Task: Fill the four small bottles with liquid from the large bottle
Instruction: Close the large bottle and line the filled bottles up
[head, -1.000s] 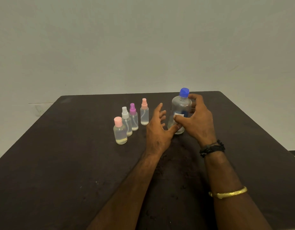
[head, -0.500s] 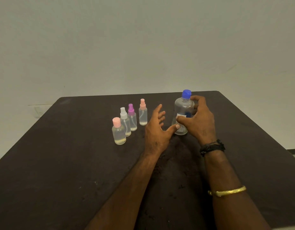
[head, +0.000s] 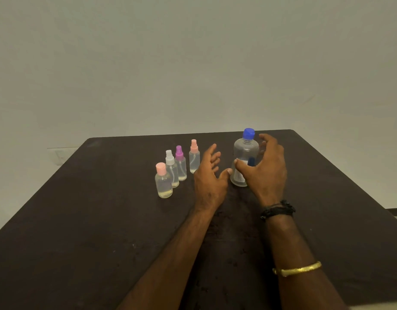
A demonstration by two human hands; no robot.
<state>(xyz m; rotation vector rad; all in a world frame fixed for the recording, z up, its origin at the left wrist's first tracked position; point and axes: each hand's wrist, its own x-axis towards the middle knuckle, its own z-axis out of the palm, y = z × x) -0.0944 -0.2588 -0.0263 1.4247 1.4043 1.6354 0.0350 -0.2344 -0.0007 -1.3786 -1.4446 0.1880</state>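
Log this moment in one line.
left hand: open | right hand: cupped round clear blue-capped large bottle, grip unclear | four small clear bottles: capped, upright

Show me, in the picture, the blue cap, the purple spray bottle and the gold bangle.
blue cap (head: 248,133): head view, side of the cap.
purple spray bottle (head: 182,168): head view, its clear body.
gold bangle (head: 297,269): head view, middle of the band.

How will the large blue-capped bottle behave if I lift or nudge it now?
The large bottle is tall for its base, so a high push would probably tip it. Its smooth clear wall may be slippery. The blue cap is on, so spilling seems unlikely. Fill level is unclear, so weight is uncertain.
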